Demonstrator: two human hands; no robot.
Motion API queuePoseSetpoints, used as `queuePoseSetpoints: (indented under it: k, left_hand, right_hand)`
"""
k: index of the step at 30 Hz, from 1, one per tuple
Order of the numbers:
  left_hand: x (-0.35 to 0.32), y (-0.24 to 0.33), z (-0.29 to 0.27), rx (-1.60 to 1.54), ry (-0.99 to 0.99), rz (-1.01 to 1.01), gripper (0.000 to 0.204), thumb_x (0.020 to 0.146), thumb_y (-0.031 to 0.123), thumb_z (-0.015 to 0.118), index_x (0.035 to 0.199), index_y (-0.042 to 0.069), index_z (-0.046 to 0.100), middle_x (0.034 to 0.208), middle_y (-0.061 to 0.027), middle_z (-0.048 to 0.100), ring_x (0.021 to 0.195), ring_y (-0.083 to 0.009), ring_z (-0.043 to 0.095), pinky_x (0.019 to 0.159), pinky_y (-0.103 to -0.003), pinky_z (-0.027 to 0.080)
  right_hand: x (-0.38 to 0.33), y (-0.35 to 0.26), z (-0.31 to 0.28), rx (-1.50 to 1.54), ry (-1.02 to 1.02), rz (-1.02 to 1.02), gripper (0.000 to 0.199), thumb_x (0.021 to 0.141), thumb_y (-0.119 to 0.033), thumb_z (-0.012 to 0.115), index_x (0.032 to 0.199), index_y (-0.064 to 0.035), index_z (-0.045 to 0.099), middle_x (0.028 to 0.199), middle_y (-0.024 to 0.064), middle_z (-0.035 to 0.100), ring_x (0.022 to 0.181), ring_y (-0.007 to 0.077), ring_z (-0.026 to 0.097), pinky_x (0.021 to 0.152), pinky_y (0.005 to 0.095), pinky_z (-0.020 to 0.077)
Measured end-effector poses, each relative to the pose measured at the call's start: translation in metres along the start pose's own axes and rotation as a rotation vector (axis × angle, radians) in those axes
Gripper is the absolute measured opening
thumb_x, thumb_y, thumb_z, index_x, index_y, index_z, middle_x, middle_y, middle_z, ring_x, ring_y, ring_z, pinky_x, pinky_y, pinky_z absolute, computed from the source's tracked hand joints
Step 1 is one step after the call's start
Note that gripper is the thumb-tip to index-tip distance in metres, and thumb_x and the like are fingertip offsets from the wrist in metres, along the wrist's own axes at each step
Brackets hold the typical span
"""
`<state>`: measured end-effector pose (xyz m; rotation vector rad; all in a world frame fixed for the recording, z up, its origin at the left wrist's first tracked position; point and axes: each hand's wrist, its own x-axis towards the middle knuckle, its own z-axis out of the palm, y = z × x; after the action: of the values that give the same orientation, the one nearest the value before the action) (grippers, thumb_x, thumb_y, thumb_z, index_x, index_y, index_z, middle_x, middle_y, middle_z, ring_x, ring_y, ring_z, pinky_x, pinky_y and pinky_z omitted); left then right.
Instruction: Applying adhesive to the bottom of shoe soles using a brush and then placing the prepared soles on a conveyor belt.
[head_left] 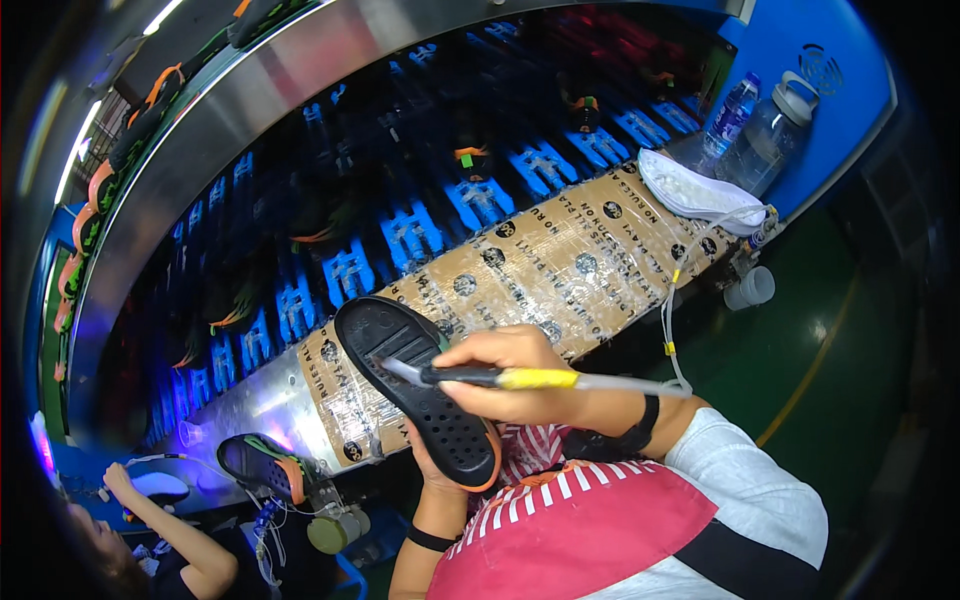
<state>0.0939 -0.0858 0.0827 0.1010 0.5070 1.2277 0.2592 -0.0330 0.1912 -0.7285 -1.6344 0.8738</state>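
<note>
A black shoe sole with an orange edge at its heel lies tilted over the bench, its recessed, hole-patterned side up. My left hand is closed around it from beneath near the heel, with most fingers hidden. In my right hand is a brush with a black and yellow handle and a clear tube at its rear end. The brush's pale bristles touch the sole's inner surface near its middle. I cannot make out whether liquid is on the bristles.
Brown printed cardboard under clear film covers the bench along a machine with blue racks. A white sole and bottles stand at the right. Another sole lies at left, near a co-worker's arm.
</note>
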Motion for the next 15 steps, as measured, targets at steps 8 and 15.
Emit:
queuePoseSetpoints:
  k: [8, 15]
  left_hand:
    - [-0.008, -0.009, -0.006, 0.181, -0.06, -0.023, 0.07, 0.079, 0.056, 0.052, 0.132, 0.014, 0.035, 0.128, -0.0067, 0.044, 0.116, -0.0249, 0.045, 0.098, -0.04, 0.035]
    - [-0.007, 0.003, -0.012, 0.117, -0.013, 0.024, 0.068, 0.078, 0.056, 0.052, 0.13, 0.014, 0.037, 0.127, -0.0069, 0.045, 0.116, -0.0247, 0.044, 0.098, -0.041, 0.036]
  right_hand:
    - [0.0, 0.005, 0.035, -0.438, -0.056, -0.308, 0.019, 0.064, -0.007, 0.056, 0.081, 0.0, 0.054, 0.073, 0.0116, 0.054, 0.069, 0.0269, 0.057, 0.06, 0.0338, 0.0474]
    - [-0.002, 0.01, 0.033, -0.154, -0.108, -0.46, 0.023, 0.067, -0.011, 0.066, 0.087, -0.002, 0.06, 0.065, 0.007, 0.053, 0.057, 0.0215, 0.056, 0.05, 0.0307, 0.0466]
